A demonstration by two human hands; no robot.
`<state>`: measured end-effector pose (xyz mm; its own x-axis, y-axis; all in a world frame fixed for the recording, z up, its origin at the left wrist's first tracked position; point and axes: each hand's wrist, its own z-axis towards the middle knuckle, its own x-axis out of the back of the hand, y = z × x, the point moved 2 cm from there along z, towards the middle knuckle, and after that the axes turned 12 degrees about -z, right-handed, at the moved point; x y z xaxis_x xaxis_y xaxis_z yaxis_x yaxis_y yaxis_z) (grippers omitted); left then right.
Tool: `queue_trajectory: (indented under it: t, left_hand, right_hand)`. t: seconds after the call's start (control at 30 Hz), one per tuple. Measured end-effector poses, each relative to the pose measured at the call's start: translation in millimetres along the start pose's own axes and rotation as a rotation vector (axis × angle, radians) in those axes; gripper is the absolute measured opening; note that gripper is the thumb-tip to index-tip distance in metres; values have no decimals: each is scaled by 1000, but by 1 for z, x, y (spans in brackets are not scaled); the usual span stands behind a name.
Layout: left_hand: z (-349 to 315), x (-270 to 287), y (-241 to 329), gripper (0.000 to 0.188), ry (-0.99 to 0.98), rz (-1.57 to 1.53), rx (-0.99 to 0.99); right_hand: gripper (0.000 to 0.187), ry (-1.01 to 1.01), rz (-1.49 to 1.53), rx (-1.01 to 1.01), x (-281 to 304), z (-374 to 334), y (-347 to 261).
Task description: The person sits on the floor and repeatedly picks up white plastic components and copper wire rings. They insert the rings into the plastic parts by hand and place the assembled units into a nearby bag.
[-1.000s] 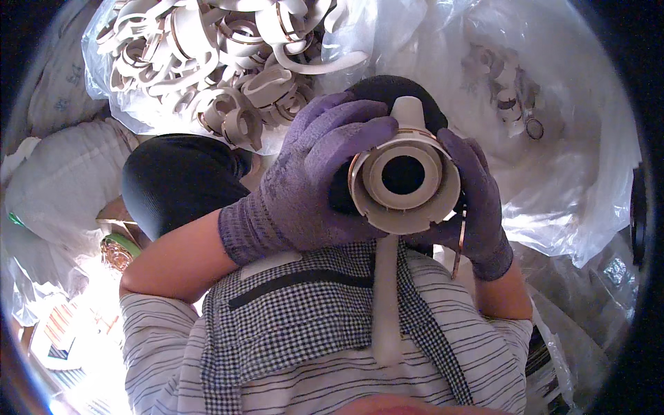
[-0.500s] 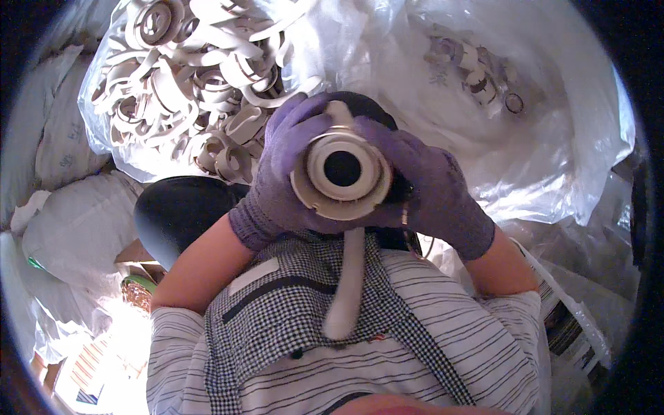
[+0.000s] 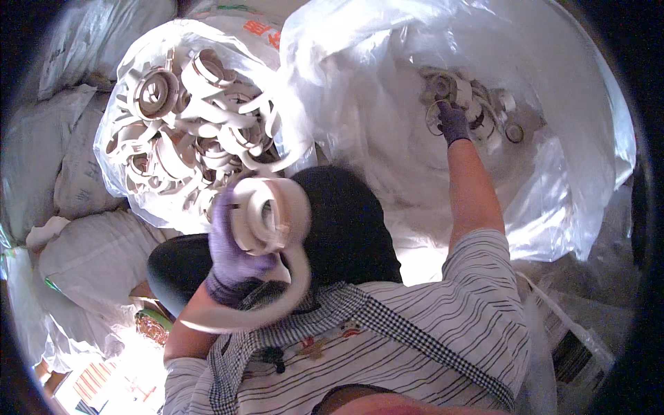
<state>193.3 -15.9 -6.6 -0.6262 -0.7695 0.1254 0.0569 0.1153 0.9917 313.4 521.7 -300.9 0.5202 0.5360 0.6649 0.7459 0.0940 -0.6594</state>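
1. Stuffed pale sacks (image 3: 97, 252) crowd the far left; below them sits a round green-rimmed container (image 3: 153, 328) of coppery material.
2. An open clear bag (image 3: 111, 166) is heaped with pale ring-shaped parts (image 3: 183, 155), several with curved handles.
3. The person's left hand (image 3: 232, 252), gloved in purple, has its grip clamped on a cream handled part (image 3: 297, 211), blurred, held just in front of that heap; its handle curves down across the forearm.
4. A dark-trousered leg (image 3: 346, 228) lies between the two bags.
5. The right arm reaches into a larger clear bag (image 3: 380, 162). A thin ring (image 3: 428, 119) shows at the gloved right hand (image 3: 453, 123); whether this grip is closed on it, one cannot tell.
6. Small pale parts (image 3: 461, 92) lie beside that hand.
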Motion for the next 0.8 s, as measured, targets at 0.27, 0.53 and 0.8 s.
queue_trajectory:
  t: [0.27,0.53,0.8]
  left_hand:
    - [61,183,15,79,426,136,-209]
    - [156,278,-25,58,450,709,-306]
    - [138,232,40,85,554,1257,-402]
  right_hand:
    - [37,-4,446,-201,-33,7,-17]
    - [28,-95,1,472,110,-173,-76]
    - [43,-527,-223,733,226,-376,-222]
